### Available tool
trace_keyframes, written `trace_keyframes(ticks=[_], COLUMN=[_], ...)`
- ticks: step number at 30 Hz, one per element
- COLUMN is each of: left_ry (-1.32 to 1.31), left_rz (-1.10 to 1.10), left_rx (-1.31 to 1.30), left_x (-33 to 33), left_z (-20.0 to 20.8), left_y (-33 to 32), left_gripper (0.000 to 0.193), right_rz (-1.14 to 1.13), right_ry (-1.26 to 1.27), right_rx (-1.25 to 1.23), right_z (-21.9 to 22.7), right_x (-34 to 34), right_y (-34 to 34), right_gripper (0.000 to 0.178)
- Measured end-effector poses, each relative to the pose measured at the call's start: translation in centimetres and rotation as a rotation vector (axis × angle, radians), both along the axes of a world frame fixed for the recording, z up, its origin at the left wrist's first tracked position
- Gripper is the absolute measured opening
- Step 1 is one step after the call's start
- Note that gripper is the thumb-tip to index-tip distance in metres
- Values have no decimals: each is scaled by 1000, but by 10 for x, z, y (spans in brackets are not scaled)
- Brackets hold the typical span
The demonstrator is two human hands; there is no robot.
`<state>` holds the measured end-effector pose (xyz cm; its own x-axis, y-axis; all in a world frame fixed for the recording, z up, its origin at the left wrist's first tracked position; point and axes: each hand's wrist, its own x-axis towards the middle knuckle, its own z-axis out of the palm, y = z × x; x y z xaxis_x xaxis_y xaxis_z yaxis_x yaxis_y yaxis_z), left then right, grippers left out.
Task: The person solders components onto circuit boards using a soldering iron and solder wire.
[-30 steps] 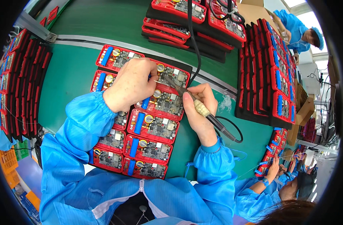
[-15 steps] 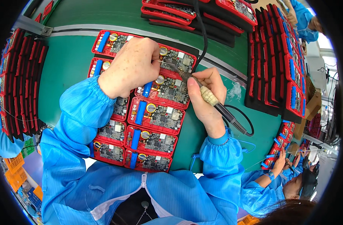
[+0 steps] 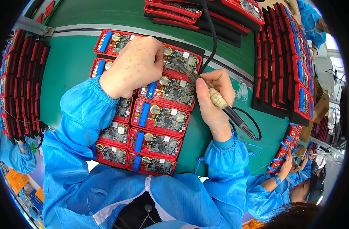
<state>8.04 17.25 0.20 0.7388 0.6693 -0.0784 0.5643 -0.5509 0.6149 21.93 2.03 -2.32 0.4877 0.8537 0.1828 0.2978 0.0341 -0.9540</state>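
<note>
My right hand (image 3: 215, 110) grips a soldering iron (image 3: 218, 99) with a pale wrapped handle, its tip slanting left over a circuit board (image 3: 188, 61). In the closed fingers of my left hand (image 3: 133, 68) is a thin strand of solder wire (image 3: 165, 61), its end reaching toward the iron's tip. Whether tip and wire touch cannot be told. The board sits in a red plastic housing (image 3: 199, 63) in the far right of a two-column group. Below it, more red housings (image 3: 159, 134) carry boards, round coin cells (image 3: 154, 110) and blue strips (image 3: 144, 114). My left hand covers part of the left column.
Stacks of red housings with black layers stand at the left (image 3: 20, 84) and right (image 3: 275, 68), with another stack (image 3: 205, 19) at the back. A black cable (image 3: 213, 36) runs up from the iron. At the right, a co-worker's hand (image 3: 285, 168) rests near more housings.
The soldering iron and my right hand have shifted slightly to the right. My left hand stays nearly still with the solder wire. At the left edge, another person's arm has moved.
</note>
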Motion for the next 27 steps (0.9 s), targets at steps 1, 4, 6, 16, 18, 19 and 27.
trace_keyframes(ticks=[1,4,6,16,18,19,27], left_ry=[-2,3,8,-144,-146,-137,-85], left_rz=[-4,-3,2,-85,-236,-246,-203], left_rx=[0,-19,-36,4,54,86,91], left_x=[0,-1,-2,-44,-52,-54,-55], left_z=[0,-1,0,22,19,17,4], left_y=[0,1,2,-18,-33,-40,-61], left_gripper=[14,15,14,8,7,8,13], right_rz=[0,8,-20,90,201,224,203], right_ry=[0,13,15,98,-46,-141,-609], right_rx=[0,4,-7,-62,-36,-1,38], right_z=[0,0,1,34,33,30,9], right_x=[0,0,0,-5,-11,-15,-28], right_y=[0,0,-2,-39,-40,-37,-27], right_gripper=[14,14,14,39,50,48,28])
